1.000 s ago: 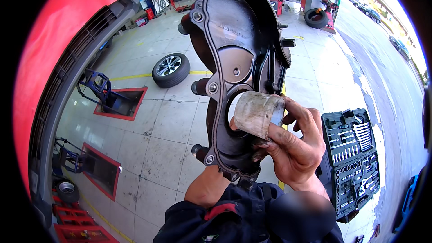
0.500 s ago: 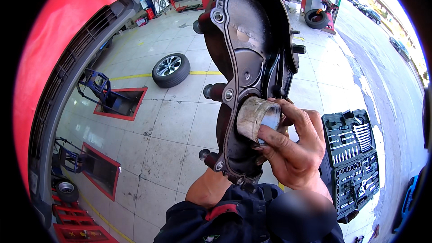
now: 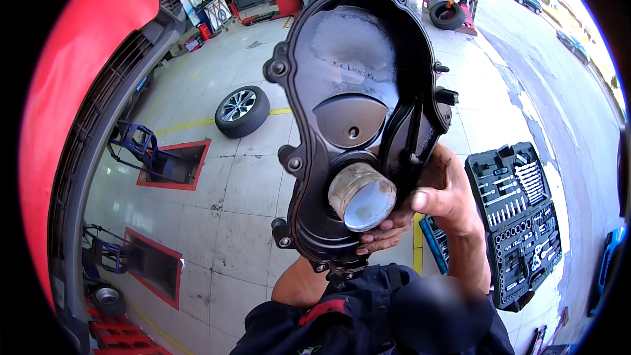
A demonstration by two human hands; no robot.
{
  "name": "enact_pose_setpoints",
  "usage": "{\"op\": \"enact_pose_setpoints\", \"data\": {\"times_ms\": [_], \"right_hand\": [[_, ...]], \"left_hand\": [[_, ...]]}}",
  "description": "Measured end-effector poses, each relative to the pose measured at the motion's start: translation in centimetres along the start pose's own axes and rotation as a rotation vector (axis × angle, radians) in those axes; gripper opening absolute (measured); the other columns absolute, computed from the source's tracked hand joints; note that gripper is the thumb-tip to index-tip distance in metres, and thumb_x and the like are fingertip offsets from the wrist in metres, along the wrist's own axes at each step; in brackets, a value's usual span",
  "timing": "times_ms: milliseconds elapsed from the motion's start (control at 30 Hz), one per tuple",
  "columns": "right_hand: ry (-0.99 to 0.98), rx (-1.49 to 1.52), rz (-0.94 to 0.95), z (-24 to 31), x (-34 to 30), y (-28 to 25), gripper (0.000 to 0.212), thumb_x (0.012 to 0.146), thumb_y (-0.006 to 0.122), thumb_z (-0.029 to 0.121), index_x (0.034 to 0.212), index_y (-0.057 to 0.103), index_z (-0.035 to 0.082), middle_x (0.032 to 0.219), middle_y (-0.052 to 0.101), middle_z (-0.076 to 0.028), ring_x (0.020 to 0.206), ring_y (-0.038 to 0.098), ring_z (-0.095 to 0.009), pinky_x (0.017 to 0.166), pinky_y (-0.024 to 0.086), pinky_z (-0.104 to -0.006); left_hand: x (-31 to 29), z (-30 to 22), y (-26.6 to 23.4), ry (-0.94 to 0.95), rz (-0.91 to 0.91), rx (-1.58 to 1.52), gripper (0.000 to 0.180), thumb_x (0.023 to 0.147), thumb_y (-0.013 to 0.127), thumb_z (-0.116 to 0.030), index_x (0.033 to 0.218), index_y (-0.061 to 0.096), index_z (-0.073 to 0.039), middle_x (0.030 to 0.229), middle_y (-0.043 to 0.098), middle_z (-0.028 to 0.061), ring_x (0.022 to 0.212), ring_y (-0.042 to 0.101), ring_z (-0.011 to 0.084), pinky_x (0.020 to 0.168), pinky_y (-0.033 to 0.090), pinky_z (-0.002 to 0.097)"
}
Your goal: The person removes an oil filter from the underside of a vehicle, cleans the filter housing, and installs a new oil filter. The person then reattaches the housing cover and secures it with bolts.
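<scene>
Running lengthwise up the view, black cover (image 3: 350,118), hollow facing camera

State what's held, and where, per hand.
Right hand grips the black cover by its lower right edge; whitish cylinder sits at the cover's round opening, grip on it unclear. Left hand hidden behind the cover, hold unclear.

The black cover (image 3: 352,118) hides the left grip.
</scene>
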State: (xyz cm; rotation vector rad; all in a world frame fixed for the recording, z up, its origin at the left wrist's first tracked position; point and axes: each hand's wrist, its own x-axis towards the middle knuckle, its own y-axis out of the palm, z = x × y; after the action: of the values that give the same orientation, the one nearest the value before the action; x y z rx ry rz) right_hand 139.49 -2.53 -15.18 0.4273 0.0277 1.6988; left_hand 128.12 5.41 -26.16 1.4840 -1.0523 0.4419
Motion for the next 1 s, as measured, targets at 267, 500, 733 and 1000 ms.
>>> {"op": "enact_pose_setpoints", "data": {"times_ms": [267, 500, 733, 1000], "right_hand": [[-0.185, 0.117, -0.271, -2.4, -1.1, 2.1, 0.039, 0.096, 0.068, 0.011, 0.130, 0.054, -0.003, 0.117, 0.066, -0.008, 0.106, 0.061, -0.013, 0.093, 0.050, -0.0293], [-0.192, 0.172, -0.279, -4.0, -1.6, 2.1, 0.046, 0.094, 0.069, 0.004, 0.135, 0.051, -0.003, 0.121, 0.065, -0.008, 0.109, 0.060, -0.014, 0.095, 0.049, -0.0294], [-0.050, 0.088, -0.194, -5.6, -1.5, 1.2, 0.046, 0.091, 0.076, 0.020, 0.125, 0.056, -0.005, 0.102, 0.068, -0.007, 0.094, 0.060, -0.010, 0.079, 0.052, -0.0259], [0.294, 0.102, -0.019, -8.9, -5.2, 0.7, 0.083, 0.073, 0.090, 0.039, 0.127, 0.047, -0.009, 0.099, 0.069, -0.019, 0.092, 0.069, -0.021, 0.081, 0.054, -0.0344]], "left_hand": [[0.1, 6.3, 9.4, 0.658, -1.592, 1.388, 0.067, 0.097, 0.051, -0.051, 0.134, 0.049, 0.005, 0.123, 0.061, 0.0197, 0.114, 0.061, 0.0347, 0.099, 0.052, 0.0426], [2.3, 8.7, 11.1, 1.116, -1.576, 1.784, 0.103, 0.066, 0.094, -0.033, 0.144, 0.039, 0.007, 0.135, 0.057, 0.0118, 0.125, 0.055, 0.0217, 0.109, 0.042, 0.0342], [2.2, 8.8, 12.0, 0.930, -2.015, 1.715, 0.062, 0.071, 0.090, -0.023, 0.116, 0.062, 0.008, 0.105, 0.066, 0.0070, 0.096, 0.061, 0.0154, 0.092, 0.046, 0.0275], [2.2, 8.1, 9.6, 1.035, -2.209, 1.702, 0.046, 0.091, 0.071, -0.017, 0.128, 0.058, 0.007, 0.117, 0.065, 0.0097, 0.104, 0.061, 0.0159, 0.096, 0.045, 0.0289]]}}
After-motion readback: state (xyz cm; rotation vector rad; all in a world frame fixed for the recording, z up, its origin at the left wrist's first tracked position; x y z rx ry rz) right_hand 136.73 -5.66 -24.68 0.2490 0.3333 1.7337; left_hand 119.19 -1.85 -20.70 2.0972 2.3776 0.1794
